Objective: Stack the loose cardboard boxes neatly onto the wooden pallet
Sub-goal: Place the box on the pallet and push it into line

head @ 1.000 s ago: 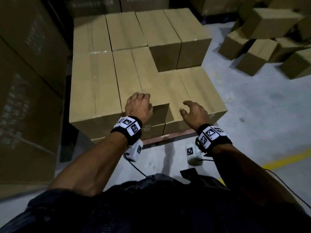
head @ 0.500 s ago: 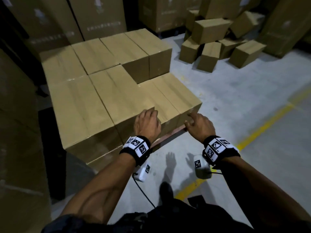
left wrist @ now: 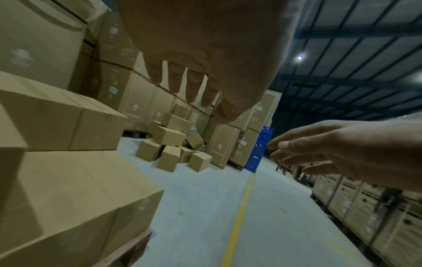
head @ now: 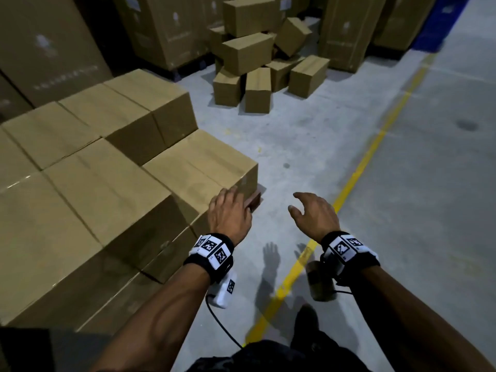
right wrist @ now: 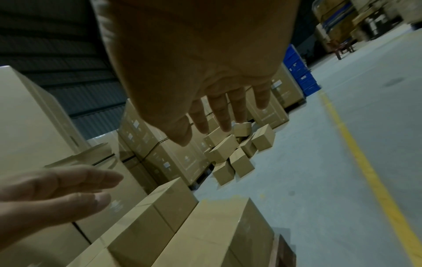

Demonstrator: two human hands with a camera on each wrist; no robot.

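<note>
Tall printed cartons (head: 166, 28) along the back wall, tops cut off by the head view's frame, print too faint to read. Stacked boxes (head: 107, 183) at left in two tiers, sitting on the wooden pallet (head: 255, 201); only one dark corner of that pallet visible past the lowest box, the rest covered. Stack's left part cropped out of view. Loose cardboard boxes (head: 257, 63) heaped on the concrete floor (head: 402, 183) farther back, well apart from the stack, several tilted, the count behind the front ones impossible to tell. Yellow line (head: 357, 167) running down the floor, partly hidden behind the right wrist.

Left hand (head: 229, 213) near the corner of the lowest stacked box, fingers mostly hidden from the head view; from the left wrist view, fingers (left wrist: 194, 86) loose and spread, grip released, holding nothing. Contact with the box not clear. Right hand (head: 315, 213) over bare floor, fingers relaxed, grip released, nothing in it. Everything dim and slightly blurred.
</note>
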